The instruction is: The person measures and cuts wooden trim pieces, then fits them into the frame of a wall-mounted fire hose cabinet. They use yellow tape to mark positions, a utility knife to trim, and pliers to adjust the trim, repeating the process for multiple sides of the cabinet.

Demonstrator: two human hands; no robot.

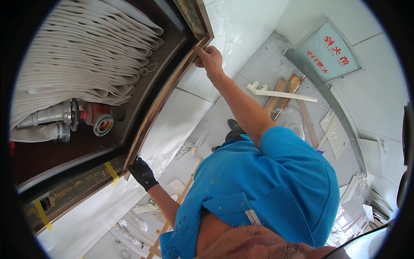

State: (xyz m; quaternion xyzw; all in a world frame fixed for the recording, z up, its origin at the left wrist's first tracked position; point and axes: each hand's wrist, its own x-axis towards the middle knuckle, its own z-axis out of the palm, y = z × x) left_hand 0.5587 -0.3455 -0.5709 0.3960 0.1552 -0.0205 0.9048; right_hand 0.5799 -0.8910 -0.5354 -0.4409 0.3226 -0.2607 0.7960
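Observation:
A long, thin brown trim strip lies along the edge of a recessed cabinet's opening. My bare right hand has its fingers curled round the strip's upper end, against the corner of the frame. At the other end my left hand, in a black glove, grips the strip with its fingertips; part of its grip is hidden. Inside the cabinet hangs a folded white fire hose. Metal hose couplings and a red hydrant valve sit beside it.
Yellow tape crosses the scraped frame. A glass-fronted cabinet door with red lettering stands at the upper right. On the floor lie wooden boards, a white plastic pipe and scraps. Plastic sheeting covers the wall beside the cabinet.

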